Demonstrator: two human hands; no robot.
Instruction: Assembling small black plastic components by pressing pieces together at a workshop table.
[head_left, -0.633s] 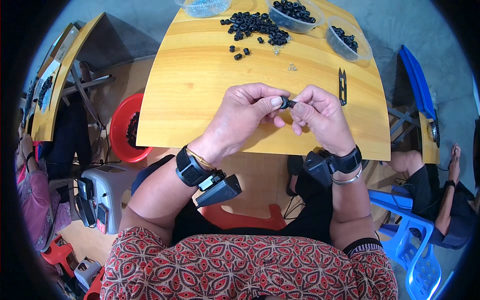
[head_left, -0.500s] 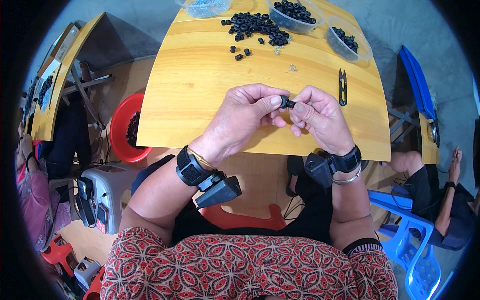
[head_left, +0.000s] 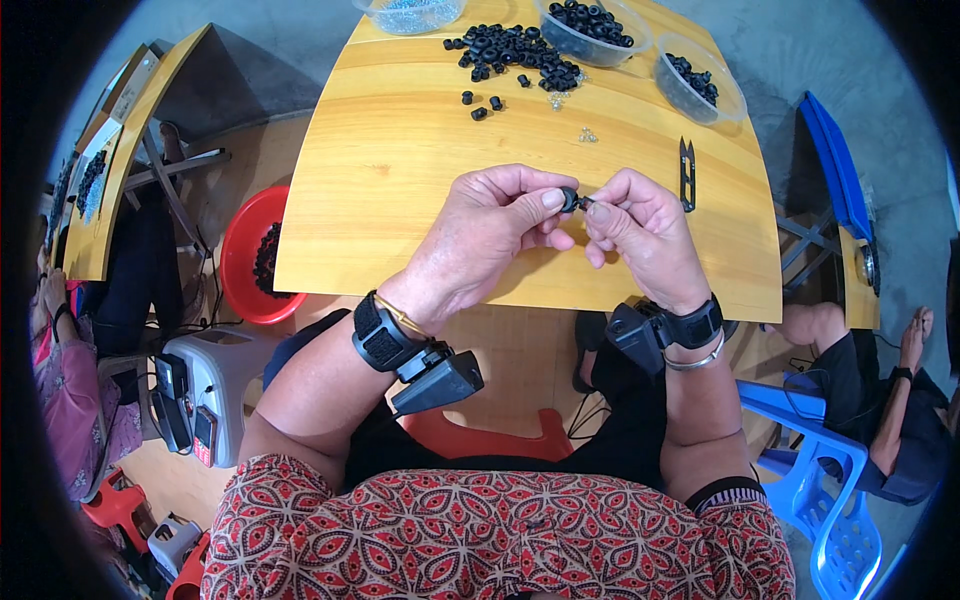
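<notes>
Both hands meet above the yellow surface (head_left: pixel 400 180): the left hand (head_left: pixel 480 235) pinches a small black ring (head_left: pixel 568 199), while the right hand (head_left: pixel 645 235) at its 3 o'clock nips a tiny piece (unclear) against it. The ring looks light, rubbery, best gripped by its rim.

Yellow wooden table (head_left: pixel 400 180) carries: loose black rubber rings (head_left: pixel 510 48), three clear plastic bowls (head_left: pixel 700 85), black thread snips (head_left: pixel 686 175), small metal bits (head_left: pixel 587 134).

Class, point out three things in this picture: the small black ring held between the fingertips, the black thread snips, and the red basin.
small black ring (head_left: pixel 569 199), head view, its visible rim.
black thread snips (head_left: pixel 686 177), head view, mid-handle.
red basin (head_left: pixel 240 250), head view, inner wall.
</notes>
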